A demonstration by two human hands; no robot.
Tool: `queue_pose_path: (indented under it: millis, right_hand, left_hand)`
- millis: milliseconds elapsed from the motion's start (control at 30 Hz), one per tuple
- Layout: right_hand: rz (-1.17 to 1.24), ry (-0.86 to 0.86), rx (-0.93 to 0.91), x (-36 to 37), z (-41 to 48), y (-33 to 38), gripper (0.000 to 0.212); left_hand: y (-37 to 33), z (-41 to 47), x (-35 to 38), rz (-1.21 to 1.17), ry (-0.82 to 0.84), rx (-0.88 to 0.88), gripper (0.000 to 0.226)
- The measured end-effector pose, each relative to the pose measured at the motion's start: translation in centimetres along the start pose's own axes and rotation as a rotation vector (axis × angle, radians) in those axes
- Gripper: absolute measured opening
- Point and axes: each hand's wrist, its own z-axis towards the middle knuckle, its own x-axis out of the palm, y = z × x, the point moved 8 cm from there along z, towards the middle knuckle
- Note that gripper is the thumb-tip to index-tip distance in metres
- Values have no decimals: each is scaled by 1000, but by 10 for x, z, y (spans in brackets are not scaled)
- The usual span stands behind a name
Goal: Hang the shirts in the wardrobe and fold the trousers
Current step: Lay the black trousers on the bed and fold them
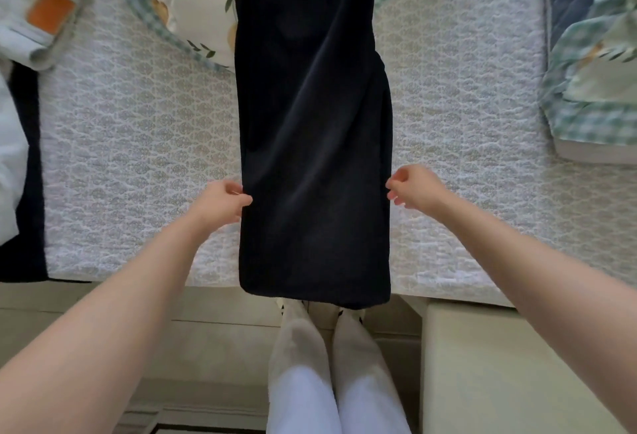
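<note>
Down the middle of the bed I see the dark trousers laid flat, one end hanging over the near edge. The left hand pinches the trousers' left edge. The right hand sits at their right edge, fingers curled; whether it grips the cloth I cannot tell. Hands well apart.

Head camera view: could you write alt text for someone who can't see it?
Dark trousers lie lengthwise on a patterned bedspread, one end hanging over the near edge. The left hand pinches their left edge; the right hand, fingers curled, is at the right edge, its grip unclear.
</note>
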Motion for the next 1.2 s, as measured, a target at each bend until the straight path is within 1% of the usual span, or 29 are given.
queue_pose_path:
  millis: [100,200,267,300,367,400,467,567,600,633,700,733,767,800,867,933,1000,1067,1167,1200]
  right_hand:
    - [121,-20,-17,-21,30,38,29]
    - [226,-67,17,-42,56,64,32]
    - [348,-94,48,-55,77,77,33]
    - [444,-88,64,-59,87,82,28]
    - [613,-72,108,-63,106,93,13]
    - [680,-68,127,-65,114,98,12]
    - [809,-42,160,-66,127,108,20]
    - [910,80,187,-65,142,124,34]
    - [935,91,193,-66,146,124,37]
    - [958,58,200,-71,150,119,39]
    - [1021,-97,216,-89,156,98,42]
    - [1038,-173,221,-98,157,86,41]
    - [1016,-230,220,-106,156,76,38]
    - [967,-248,210,-111,156,69,37]
    - [866,-168,174,-111,155,69,33]
    - [800,-91,171,-108,155,74,30]
    - [786,-127,183,-114,156,78,27]
    - [750,-200,175,-122,158,81,26]
    - [689,-203,152,-123,164,86,36]
    - [667,-203,151,-124,166,86,34]
  left_hand:
    - [-44,20,-5,-197,-56,42,22]
    - [-82,44,-20,-291,-104,74,41]
    - [-110,60,-33,-351,-126,119,42]
    - [-124,67,-39,-391,-129,139,39]
    - [-154,79,-49,-468,-114,188,32]
    - [-169,82,-53,-490,-106,213,27]
    - [-193,91,-62,-520,-100,244,23]
    - [-221,104,-72,-504,-79,292,24]
    - [-229,106,-78,-464,-110,331,24]
    - [-234,109,-89,-418,-183,372,22]
    - [-234,110,-118,-383,-426,435,21]
    - [-231,107,-132,-386,-531,458,28]
    - [-226,107,-140,-382,-584,468,35]
    - [-222,109,-145,-365,-590,460,37]
    - [-215,114,-147,-330,-530,409,30]
    - [-214,118,-146,-339,-437,352,24]
    - [-223,115,-143,-334,-338,347,18]
    - [-237,109,-140,-313,-259,386,20]
    - [-257,107,-139,-319,-220,404,27]
    - [-261,107,-141,-330,-232,402,26]
